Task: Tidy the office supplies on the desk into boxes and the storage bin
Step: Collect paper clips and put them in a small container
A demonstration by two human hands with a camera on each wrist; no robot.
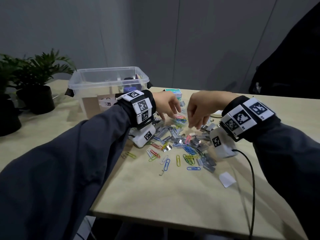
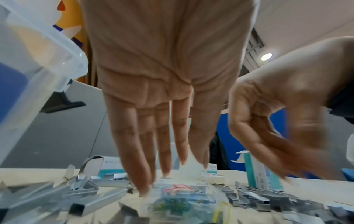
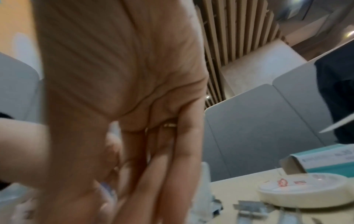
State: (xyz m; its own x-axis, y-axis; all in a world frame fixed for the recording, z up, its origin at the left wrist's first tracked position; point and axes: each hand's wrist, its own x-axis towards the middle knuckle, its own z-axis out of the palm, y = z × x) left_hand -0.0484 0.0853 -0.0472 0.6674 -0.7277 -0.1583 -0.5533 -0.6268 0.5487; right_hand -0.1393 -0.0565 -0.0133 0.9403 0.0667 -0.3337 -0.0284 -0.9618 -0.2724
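Coloured paper clips and silver staple strips lay scattered mid-table, a clear packet of clips under the left hand with its straight-fingered wide grip, the right hand loosely curled beside it, the storage bin behind.

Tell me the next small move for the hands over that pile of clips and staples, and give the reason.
Probably pinch up a few more loose paper clips and drop them into the small clear box under the left hand. That box already holds coloured clips, the left fingers steady it, and the right hand hovers right beside it. Many clips still lie mixed with staples.
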